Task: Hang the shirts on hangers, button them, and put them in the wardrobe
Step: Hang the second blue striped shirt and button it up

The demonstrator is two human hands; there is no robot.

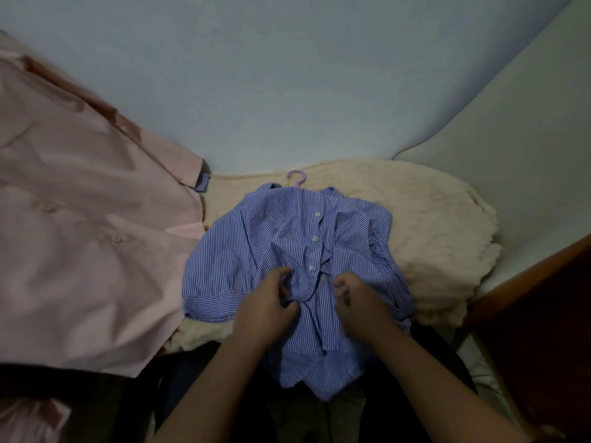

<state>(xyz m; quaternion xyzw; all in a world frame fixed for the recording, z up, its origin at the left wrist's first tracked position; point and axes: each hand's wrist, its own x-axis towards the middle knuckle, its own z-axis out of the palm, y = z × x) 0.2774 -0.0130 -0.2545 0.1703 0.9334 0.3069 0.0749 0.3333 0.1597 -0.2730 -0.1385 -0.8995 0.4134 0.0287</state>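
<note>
A small blue-and-white striped shirt (275, 238) lies front-up on a cream fleece blanket (425, 219). The hook of a purple hanger (296, 177) sticks out past its collar. Several white buttons run down the placket and look fastened. My left hand (271, 302) grips a fold of striped cloth just left of the placket. My right hand (355, 298) pinches the placket edge beside the lowest visible button. The shirt's hem hangs toward my lap.
A large pink shirt (83, 225) hangs or drapes at the left, its buttons showing. A pale wall (287, 75) stands behind the blanket. Dark brown wooden furniture (543, 330) is at the right edge.
</note>
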